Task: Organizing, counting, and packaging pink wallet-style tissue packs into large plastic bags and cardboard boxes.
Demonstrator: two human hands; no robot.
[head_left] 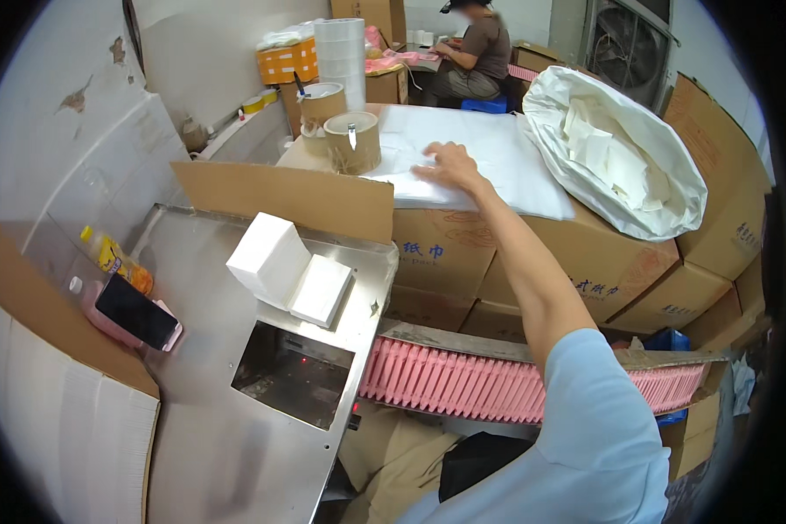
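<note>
My right hand [451, 166] reaches far forward over a flat stack of thin, whitish plastic bags [515, 179] lying on cardboard cartons. Its fingers are apart and slightly bent, at the bags' surface, with nothing seen in them. Left of the hand stands a wide roll of brown tape [355, 148] with a small metal clip on its rim. On the metal worktable [203, 419] rest a tall stack of white paper napkins [269, 259] and a lower napkin stack [321, 291] against it. My left hand is out of the picture.
A rectangular opening [293, 375] sits in the worktable. A phone [138, 312] leans by two bottles on the left. Pink packs [463, 380] line a long tray below the cartons [533, 271]. A large white sack [620, 157] lies right; a co-worker [480, 52] sits behind.
</note>
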